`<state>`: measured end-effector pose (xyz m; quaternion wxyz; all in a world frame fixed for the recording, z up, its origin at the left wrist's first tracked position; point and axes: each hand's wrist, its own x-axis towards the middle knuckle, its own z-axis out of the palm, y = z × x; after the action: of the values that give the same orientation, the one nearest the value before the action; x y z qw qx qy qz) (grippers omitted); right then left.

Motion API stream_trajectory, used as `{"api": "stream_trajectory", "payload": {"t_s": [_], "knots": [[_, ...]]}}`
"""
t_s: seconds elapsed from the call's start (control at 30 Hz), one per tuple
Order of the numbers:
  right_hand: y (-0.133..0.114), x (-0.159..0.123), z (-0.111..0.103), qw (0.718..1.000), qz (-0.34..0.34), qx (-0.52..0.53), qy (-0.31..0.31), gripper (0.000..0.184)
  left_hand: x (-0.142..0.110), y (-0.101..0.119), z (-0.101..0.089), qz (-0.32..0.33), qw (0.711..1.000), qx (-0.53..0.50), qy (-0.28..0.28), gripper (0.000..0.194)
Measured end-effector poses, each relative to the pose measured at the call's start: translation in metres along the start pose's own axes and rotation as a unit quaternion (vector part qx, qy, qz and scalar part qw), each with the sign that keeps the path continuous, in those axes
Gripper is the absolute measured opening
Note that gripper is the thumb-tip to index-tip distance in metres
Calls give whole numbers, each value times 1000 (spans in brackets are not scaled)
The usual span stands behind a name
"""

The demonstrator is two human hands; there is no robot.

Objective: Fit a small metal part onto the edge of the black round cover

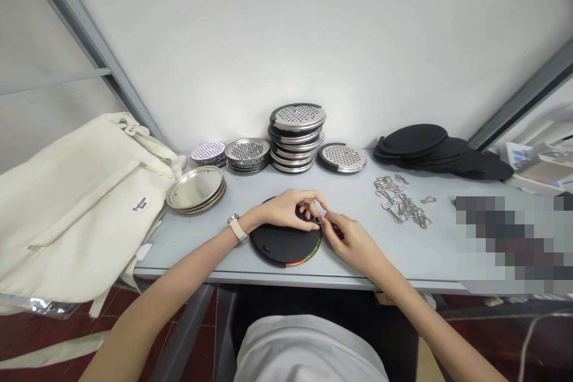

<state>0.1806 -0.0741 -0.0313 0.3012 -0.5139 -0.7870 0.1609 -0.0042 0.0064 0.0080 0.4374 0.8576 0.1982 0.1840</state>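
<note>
A black round case point(281, 245) lies flat near the front edge of the table, with a red, yellow and green strip along its lower right rim. My left hand point(290, 209) reaches over its far side, fingers curled and pinching at the upper right rim. There, thumb and forefinger of my right hand point(347, 237) press together beside the left fingertips. A tiny metal piece point(316, 220) glints between the two hands; its shape is mostly hidden. Loose metal snap clips point(405, 209) lie in a heap to the right.
Behind the hands stand a tall stack of perforated metal discs point(298, 143), shorter grater-disc piles point(248, 152) and a single black-edged disc point(344, 158). Plain metal lids point(194, 186) are at left, beside a cream bag point(85, 209). Black round cases point(416, 140) are piled back right.
</note>
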Motion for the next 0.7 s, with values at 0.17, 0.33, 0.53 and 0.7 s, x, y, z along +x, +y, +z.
{"api": "stream_trajectory", "payload": {"t_s": [0.17, 0.33, 0.53, 0.7], "knots": [[-1, 1, -1, 999, -29, -17, -16, 28, 0, -2, 1, 18, 1000, -15, 6, 37], [-3, 2, -1, 999, -33, -28, -26, 29, 0, -4, 1, 21, 1000, 3, 4, 36], [-1, 2, 1, 999, -30, -37, -24, 30, 1, -5, 1, 34, 999, 13, 16, 34], [-1, 2, 1, 999, -26, -29, -30, 29, 1, -4, 1, 35, 999, 15, 17, 34]]}}
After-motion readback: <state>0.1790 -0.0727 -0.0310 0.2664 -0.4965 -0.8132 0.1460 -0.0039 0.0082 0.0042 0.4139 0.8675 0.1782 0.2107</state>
